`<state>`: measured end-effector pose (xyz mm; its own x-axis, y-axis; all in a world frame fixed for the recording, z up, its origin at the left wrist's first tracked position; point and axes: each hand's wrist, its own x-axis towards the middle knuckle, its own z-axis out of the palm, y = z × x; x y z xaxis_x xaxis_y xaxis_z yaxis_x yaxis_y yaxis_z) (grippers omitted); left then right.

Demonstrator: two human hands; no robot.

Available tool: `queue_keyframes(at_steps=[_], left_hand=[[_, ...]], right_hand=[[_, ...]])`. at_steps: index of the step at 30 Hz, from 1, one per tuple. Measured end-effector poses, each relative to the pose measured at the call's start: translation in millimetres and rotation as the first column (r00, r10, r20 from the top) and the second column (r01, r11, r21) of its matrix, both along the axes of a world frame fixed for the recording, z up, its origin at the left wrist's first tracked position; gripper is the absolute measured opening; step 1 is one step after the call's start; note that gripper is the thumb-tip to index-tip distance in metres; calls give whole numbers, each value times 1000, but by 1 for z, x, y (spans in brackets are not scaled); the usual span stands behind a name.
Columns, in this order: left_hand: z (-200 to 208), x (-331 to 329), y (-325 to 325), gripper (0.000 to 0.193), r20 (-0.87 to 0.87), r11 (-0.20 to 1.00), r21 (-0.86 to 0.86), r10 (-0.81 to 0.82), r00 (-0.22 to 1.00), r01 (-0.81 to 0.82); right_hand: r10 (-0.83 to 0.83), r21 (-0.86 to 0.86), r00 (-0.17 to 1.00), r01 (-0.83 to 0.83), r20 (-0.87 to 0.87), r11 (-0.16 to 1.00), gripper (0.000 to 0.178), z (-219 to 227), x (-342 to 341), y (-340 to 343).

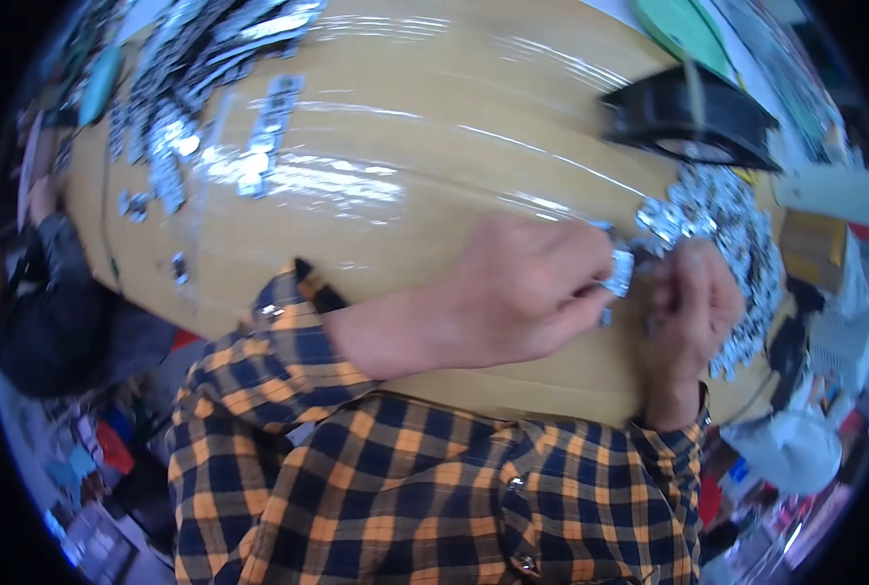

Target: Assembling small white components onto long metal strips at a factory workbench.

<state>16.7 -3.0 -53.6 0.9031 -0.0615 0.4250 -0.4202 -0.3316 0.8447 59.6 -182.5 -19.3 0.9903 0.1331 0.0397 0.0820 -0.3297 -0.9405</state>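
Observation:
My left hand (537,283) reaches across to the right over the table, its thumb and fingers pinching a small shiny silver piece (620,273). Close beside it my right hand (696,297) is closed, fingertips pressed together and slightly blurred; what they hold, if anything, I cannot make out. A heap of small silver pieces (742,244) lies just beyond and to the right of that hand. One tiny piece (606,317) rests on the table below the pinched one. The pieces' exact kind is too small and smeared to tell.
The brown table (434,195) has a glossy clear covering. A black boxy device (688,115) stands at the far right, near a green dish (683,29). Silver strips (230,39) are stacked far left, with one separate strip (272,136). A person in dark clothes (54,302) sits left.

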Motion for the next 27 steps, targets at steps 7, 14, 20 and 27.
queue_keyframes(at_steps=[7, 14, 20, 27], left_hand=[[-6, 11, 9, 20, 120, 997, 22, 66, 991, -70], [1, 16, 22, 28, 1, 993, 74, -88, 996, 87], [49, 18, 63, 36, 97, 964, 147, 207, 973, -220], [37, -28, 155, 23, 85, 586, 380, 748, 658, -716]], right_hand=[[735, -395, 475, -631, 484, 668, 9, -9, -11, -10], [820, -345, 376, -771, 433, 535, 18, -25, -27, 27], [798, -235, 388, -814, 461, 531, 15, -30, -28, 26], [454, -338, 844, -355, 286, 872, 22, -23, -6, 12]])
